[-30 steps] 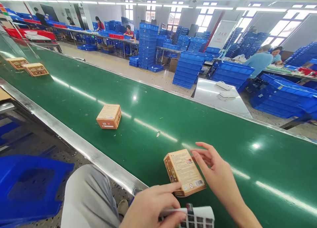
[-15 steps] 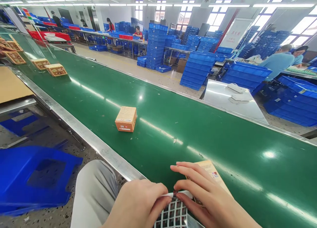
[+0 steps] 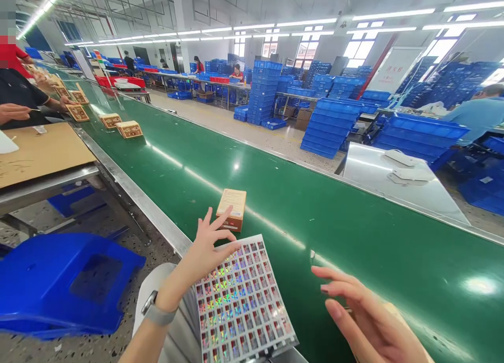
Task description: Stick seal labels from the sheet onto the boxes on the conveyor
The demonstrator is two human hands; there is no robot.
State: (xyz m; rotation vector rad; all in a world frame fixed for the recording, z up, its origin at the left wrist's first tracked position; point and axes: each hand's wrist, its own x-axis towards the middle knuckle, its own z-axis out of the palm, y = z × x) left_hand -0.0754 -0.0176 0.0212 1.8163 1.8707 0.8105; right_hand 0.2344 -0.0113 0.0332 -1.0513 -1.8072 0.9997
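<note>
The person's left hand pinched the upper edge of a sticker sheet, thumb along the margin and the other fingers raised and spread. The sheet tilted above a grey-trousered leg and the near edge of a green conveyor belt, its rows of small square stickers flashing rainbow colours on the left part. A watch with a grey strap circled the left wrist.

Just beyond those fingers, a tan and brown box lay on the belt, printed panel up; the fingertips overlapped it in view, and whether they touched it could not be told. The right hand was released, its thumb apart from its fingers, with a small dark reddish patch at one fingertip, too small to identify. Behind it a second box lay mostly hidden.

Farther up the belt, two similar boxes sat close together, and a co-worker's hand reached to another box. To the left stood a cardboard-topped bench; across the belt, a metal bench carried flat pale pieces.
</note>
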